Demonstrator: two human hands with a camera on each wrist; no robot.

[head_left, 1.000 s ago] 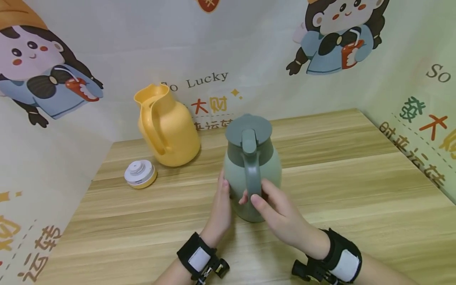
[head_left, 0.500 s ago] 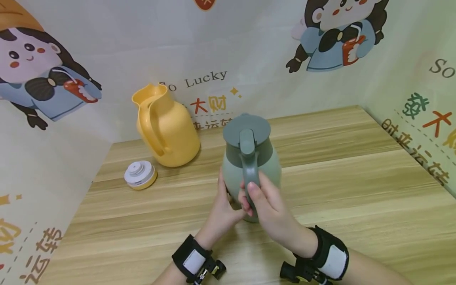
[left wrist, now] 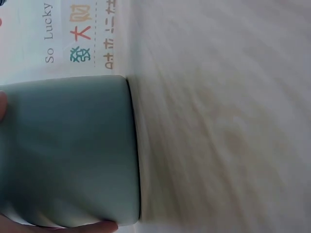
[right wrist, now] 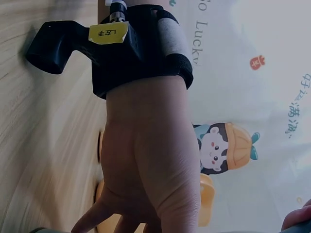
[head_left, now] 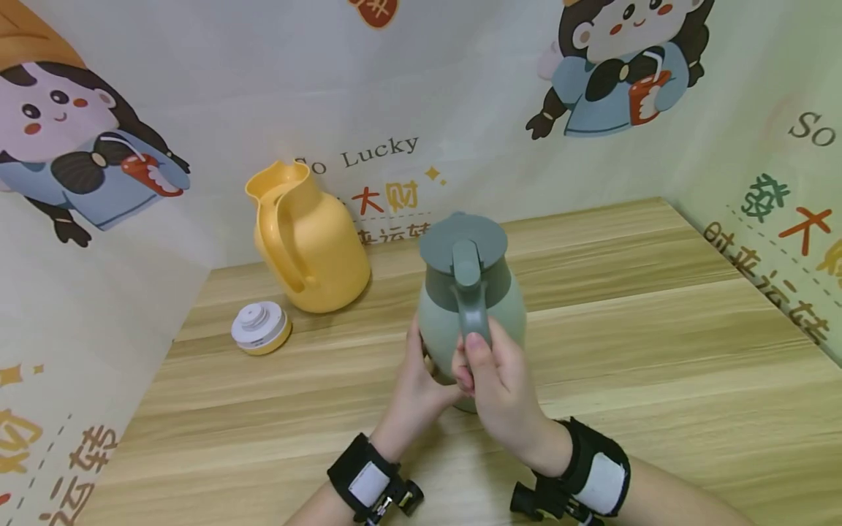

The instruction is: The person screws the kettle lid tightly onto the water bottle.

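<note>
A sage-green thermos jug [head_left: 434, 314] with a darker lid [head_left: 454, 230] stands upright on the table, its handle [head_left: 472, 307] facing me. My right hand [head_left: 505, 391] grips the lower handle, fingers wrapped round it and thumb on top. My left hand [head_left: 416, 391] holds the jug's lower body, fingers along its left side and thumb reaching across the near side, partly hidden by the right hand. In the left wrist view the jug body [left wrist: 73, 150] fills the left part, with a finger [left wrist: 99, 226] along its lower edge. The right wrist view shows the left hand's spread fingers [right wrist: 95, 213].
A yellow jug [head_left: 329, 252] without a lid stands at the back left against the printed backdrop [head_left: 460, 88]. In front of it a white and yellow stopper lid [head_left: 261, 327] lies on the wooden table [head_left: 625, 351]. Backdrop walls close off the back and both sides.
My right hand has gone from loosely touching the handle to gripping it, wrist shifting left. My left thumb has spread across the jug's near side. The jug stays about where it was.
</note>
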